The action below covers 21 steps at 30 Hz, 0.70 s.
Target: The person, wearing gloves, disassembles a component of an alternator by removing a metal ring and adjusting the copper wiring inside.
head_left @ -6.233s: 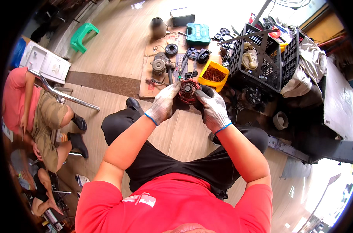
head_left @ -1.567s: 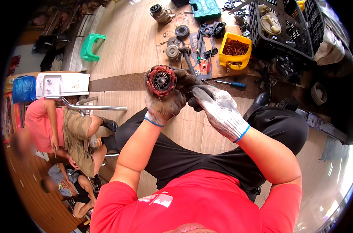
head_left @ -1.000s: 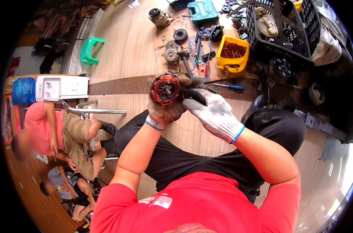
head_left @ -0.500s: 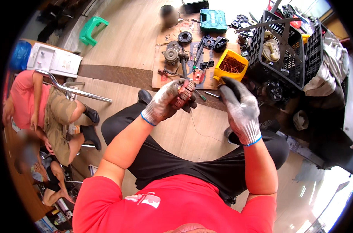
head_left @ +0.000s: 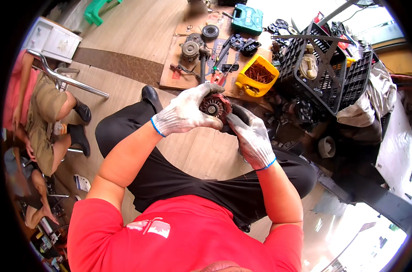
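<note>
From the head camera, I see both hands in white knitted gloves with dirty grey palms and blue cuff edges. My left hand (head_left: pixel 187 109) curves around a round, copper-red, wire-wound part with a dark finned hub (head_left: pixel 213 107), fingers over its top, thumb along its lower edge. My right hand (head_left: pixel 251 136) grips its lower right side, some fingertips hidden. The part is between the hands, raised above my lap, finned face toward me. Beyond it lies a flat brown cardboard sheet (head_left: pixel 166 82). On that stands a cut-open yellow plastic container (head_left: pixel 260 89) holding thin reddish-brown scraps (head_left: pixel 261 71), near a black lattice-walled plastic crate (head_left: pixel 290 68).
</note>
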Motion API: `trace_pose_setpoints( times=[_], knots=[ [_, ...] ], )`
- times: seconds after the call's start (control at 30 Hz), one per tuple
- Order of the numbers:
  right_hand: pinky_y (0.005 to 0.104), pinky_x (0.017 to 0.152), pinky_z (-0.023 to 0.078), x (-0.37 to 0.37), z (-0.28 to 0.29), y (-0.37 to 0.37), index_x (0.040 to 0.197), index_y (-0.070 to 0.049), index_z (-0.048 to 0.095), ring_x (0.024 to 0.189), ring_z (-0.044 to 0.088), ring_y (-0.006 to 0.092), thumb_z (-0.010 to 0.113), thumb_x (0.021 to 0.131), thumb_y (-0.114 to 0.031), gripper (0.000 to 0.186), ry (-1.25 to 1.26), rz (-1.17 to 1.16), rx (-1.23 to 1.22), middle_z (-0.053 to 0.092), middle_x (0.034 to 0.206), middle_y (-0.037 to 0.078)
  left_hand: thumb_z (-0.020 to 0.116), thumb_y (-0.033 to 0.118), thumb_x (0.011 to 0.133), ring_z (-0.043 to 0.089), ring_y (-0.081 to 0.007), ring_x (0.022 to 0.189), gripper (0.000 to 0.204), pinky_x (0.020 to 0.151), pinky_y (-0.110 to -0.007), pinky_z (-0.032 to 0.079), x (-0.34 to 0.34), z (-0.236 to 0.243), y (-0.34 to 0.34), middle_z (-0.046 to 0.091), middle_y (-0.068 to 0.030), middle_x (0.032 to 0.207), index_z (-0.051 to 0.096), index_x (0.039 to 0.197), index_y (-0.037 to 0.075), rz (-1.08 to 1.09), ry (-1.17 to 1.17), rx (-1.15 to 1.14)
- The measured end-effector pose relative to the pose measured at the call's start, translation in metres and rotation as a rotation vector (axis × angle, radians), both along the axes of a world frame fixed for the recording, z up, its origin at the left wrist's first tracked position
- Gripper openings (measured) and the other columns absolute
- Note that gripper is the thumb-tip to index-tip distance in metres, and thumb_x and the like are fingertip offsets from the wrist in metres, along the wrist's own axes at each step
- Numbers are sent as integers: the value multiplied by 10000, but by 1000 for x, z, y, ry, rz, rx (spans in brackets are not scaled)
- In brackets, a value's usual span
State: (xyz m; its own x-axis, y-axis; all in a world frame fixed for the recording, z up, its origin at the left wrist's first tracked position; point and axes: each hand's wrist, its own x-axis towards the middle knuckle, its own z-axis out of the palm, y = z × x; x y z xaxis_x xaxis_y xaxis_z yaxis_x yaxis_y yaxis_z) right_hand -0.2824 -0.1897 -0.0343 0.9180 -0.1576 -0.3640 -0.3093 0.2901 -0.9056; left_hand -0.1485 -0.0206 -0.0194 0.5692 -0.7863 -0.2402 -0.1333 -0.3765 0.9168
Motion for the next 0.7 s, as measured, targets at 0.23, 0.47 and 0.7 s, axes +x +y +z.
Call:
trace_pose_setpoints(
  times=[0.23,0.47,0.7],
  knots=[
    [274,817,559,2,-11,6,1331,4,625,918,672,121,662,1008,-196,382,107,-19,147,708,1145,62,571,716,929,615,-159,1125,899,864,-279,541,6,-28,14,641,-106,1292,490,1462,-3,20,289,-352],
    [288,813,585,6,-11,11,1347,37,583,913,691,146,649,1018,-198,410,65,-136,225,696,1177,95,551,753,906,639,-157,1120,1005,791,-255,546,3,-35,16,627,-123,1316,395,1501,-42,139,519,-401],
    [310,838,578,10,-15,15,1352,45,573,926,693,165,619,1028,-181,398,20,-161,219,696,1165,111,576,168,1052,618,-180,1203,450,1036,-329,512,-8,-30,6,612,-116,1335,477,1450,-18,335,630,-422]
  ],
)
